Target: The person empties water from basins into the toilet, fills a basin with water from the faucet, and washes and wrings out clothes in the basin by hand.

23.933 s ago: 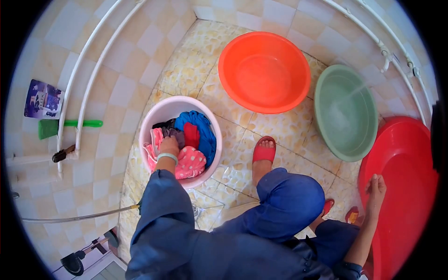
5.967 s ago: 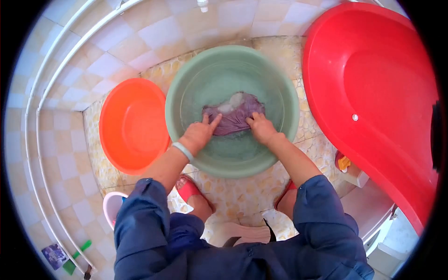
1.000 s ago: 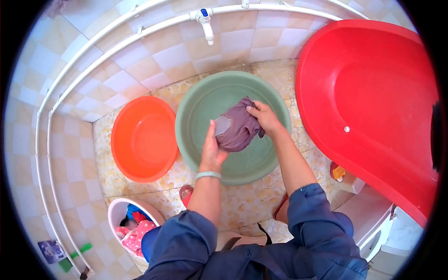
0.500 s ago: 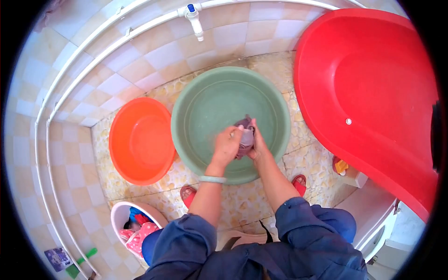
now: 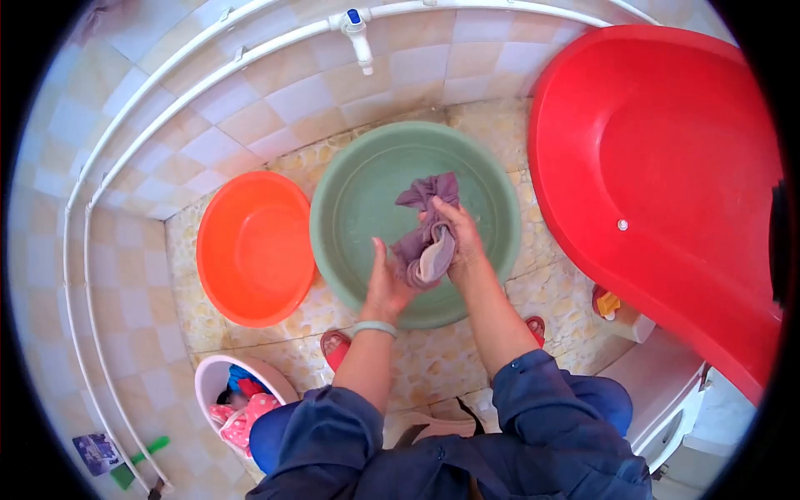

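Observation:
A crumpled mauve piece of cloth (image 5: 435, 233), with a paler inner side showing, hangs over a large green basin (image 5: 325, 258). My right hand (image 5: 465, 237) grips it from the right, thumb laid across its middle. At the cloth's lower left is my left hand (image 5: 387, 279), its thumb raised and apart from the fabric. The left fingers reach under the cloth's lower end and are partly hidden. A pale bangle (image 5: 375, 327) circles my left wrist.
An orange basin (image 5: 254, 292) stands left of the green one. Below it, a pink tub (image 5: 206, 379) contains clothes. The big red tub (image 5: 575, 100) fills the right side. A white tap (image 5: 358, 46) juts from the wall pipe. A green brush (image 5: 142, 462) is at lower left.
The bunched cloth has opened out, its upper end spread toward the basin's far side. My left hand has moved down and left, off the cloth's front, and its thumb has lifted away.

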`<action>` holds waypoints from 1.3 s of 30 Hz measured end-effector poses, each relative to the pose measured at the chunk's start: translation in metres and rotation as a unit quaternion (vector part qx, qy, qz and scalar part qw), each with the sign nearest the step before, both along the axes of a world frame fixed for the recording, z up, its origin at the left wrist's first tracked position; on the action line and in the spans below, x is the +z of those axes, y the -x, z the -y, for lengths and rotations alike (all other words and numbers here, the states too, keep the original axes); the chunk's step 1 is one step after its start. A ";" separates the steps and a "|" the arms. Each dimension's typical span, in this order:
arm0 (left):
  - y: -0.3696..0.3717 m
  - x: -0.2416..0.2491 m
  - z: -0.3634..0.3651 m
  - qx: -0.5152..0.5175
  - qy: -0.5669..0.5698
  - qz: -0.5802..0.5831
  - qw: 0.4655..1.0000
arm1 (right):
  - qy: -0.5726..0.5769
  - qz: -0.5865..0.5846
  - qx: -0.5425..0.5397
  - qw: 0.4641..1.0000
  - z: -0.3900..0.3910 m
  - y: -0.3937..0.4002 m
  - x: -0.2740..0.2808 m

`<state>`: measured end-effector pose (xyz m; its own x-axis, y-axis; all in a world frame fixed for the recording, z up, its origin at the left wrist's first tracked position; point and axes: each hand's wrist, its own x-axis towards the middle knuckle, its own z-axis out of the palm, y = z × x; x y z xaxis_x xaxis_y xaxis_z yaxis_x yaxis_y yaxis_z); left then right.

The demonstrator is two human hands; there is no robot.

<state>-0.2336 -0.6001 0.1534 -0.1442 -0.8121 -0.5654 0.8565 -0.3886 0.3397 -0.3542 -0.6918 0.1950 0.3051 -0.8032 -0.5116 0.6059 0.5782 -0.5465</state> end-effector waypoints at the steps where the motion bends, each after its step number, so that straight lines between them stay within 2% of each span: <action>1: 0.008 0.012 -0.002 -0.007 0.016 -0.036 0.999 | 0.022 -0.008 0.040 0.999 0.000 -0.001 -0.003; 3: 0.014 0.013 -0.005 -0.019 0.033 -0.126 0.991 | 0.083 -0.043 0.088 0.992 0.002 -0.004 -0.004; 6: 0.007 0.021 -0.003 -0.065 0.113 -0.106 0.986 | 0.172 -0.100 0.177 0.964 0.018 -0.003 -0.004; 7: 0.009 0.037 -0.001 -0.078 0.098 -0.050 0.991 | 0.201 -0.103 0.190 0.955 0.024 -0.004 -0.013; 10: 0.004 0.017 0.009 -0.169 0.139 0.078 0.973 | 0.264 -0.144 0.264 0.917 0.036 -0.006 -0.007; 11: 0.011 0.013 0.012 -0.144 0.115 0.069 0.980 | 0.282 -0.161 0.293 0.899 0.041 -0.008 -0.002; 12: 0.016 0.015 0.016 -0.152 0.110 0.116 0.975 | 0.293 -0.193 0.322 0.879 0.049 -0.009 -0.005; 14: 0.023 0.019 0.024 -0.169 0.098 0.209 0.958 | 0.312 -0.257 0.378 0.833 0.062 -0.010 -0.013; 17: 0.038 0.007 0.036 -0.092 0.148 0.393 0.903 | 0.355 -0.370 0.397 0.761 0.070 -0.021 -0.015; 20: 0.037 0.010 0.037 -0.156 0.079 0.466 0.867 | 0.377 -0.498 0.395 0.674 0.062 -0.033 -0.008; 23: 0.039 0.001 0.032 -0.197 0.043 0.567 0.798 | 0.383 -0.636 0.378 0.553 0.052 -0.041 -0.036; 26: 0.039 -0.017 0.028 -0.185 0.067 0.575 0.794 | 0.356 -0.659 0.342 0.567 0.041 -0.042 -0.033; 29: 0.049 0.009 0.022 -0.001 0.076 0.607 0.791 | 0.321 -0.665 0.320 0.593 0.042 -0.039 -0.022; 31: 0.052 0.027 0.024 0.006 0.104 0.618 0.780 | 0.314 -0.671 0.336 0.581 0.043 -0.036 -0.011; 33: 0.053 0.033 0.023 0.003 0.124 0.574 0.810 | 0.326 -0.662 0.356 0.574 0.042 -0.033 -0.005; 35: 0.052 0.032 0.022 -0.014 0.138 0.470 0.872 | 0.353 -0.635 0.377 0.574 0.040 -0.032 -0.004; 37: 0.033 0.003 0.024 -0.049 0.076 0.239 0.967 | 0.277 -0.504 0.329 0.749 0.045 -0.023 0.011; 38: 0.027 -0.012 0.024 -0.067 0.042 0.116 0.990 | 0.230 -0.426 0.298 0.823 0.047 -0.014 0.016; 39: 0.025 0.000 0.024 -0.006 0.032 0.032 0.999 | 0.164 -0.339 0.257 0.890 0.051 0.001 0.015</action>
